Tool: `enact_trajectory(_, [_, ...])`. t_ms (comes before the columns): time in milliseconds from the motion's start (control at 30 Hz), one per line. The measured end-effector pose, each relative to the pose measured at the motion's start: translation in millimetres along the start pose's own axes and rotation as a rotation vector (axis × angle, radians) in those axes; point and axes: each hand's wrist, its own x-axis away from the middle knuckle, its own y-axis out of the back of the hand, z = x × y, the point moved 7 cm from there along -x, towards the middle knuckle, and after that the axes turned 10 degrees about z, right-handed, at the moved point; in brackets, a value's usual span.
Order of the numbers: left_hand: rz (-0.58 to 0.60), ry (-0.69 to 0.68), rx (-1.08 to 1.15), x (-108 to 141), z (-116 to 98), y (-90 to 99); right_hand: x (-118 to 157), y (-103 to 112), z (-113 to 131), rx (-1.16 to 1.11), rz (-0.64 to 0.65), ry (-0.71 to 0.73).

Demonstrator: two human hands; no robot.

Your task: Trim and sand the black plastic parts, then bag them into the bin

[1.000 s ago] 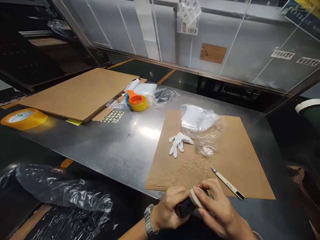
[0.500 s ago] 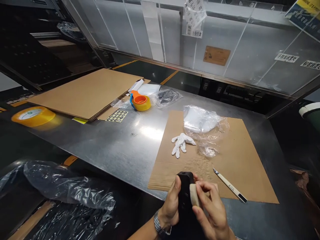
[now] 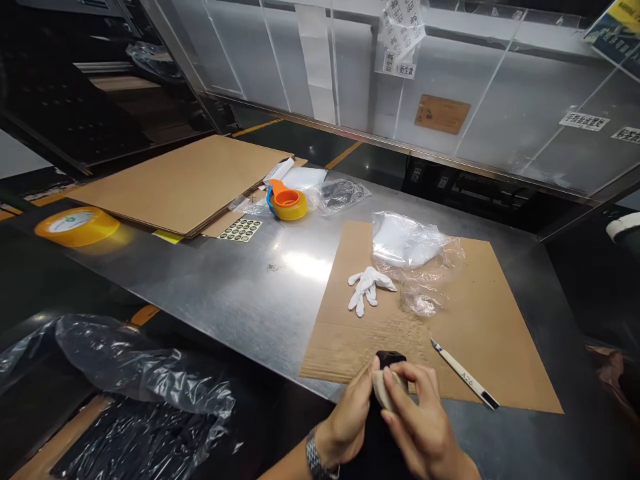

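Note:
Close to my body, at the table's near edge, my left hand is wrapped round a black object, most of it hidden by my fingers. A beige, rounded block is pinched in my right hand and lies against the black object. What the block is made of I cannot tell. Beyond my hands a sheet of cardboard covers part of the table. On it are a white glove, a clear plastic bag and, right of my right hand, a craft knife marked A26.
The steel table carries stacked cardboard, an orange tape dispenser, a roll of yellow tape and a sticker sheet. Crumpled clear plastic lies lower left. A translucent panel stands behind the table.
The black object has turned and dropped lower between my hands, so less of it shows. My right hand has brought the beige block closer to my left fingers. The view has shifted slightly.

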Motion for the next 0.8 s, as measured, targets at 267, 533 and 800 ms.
enact_trajectory(267, [0.057, 0.001, -0.162, 13.8, -3.0, 3.4, -8.0, -2.7, -0.3, -0.001, 0.104, 0.047])
enact_trajectory(533, [-0.082, -0.098, -0.390, 10.2, 0.1, 7.3, -20.8, 0.9, 1.5, 0.173, 0.057, -0.119])
enact_trajectory(800, [0.060, 0.256, 0.341, -0.4, 13.1, -0.4, -1.6, -35.7, 41.0, 0.142, 0.041, 0.050])
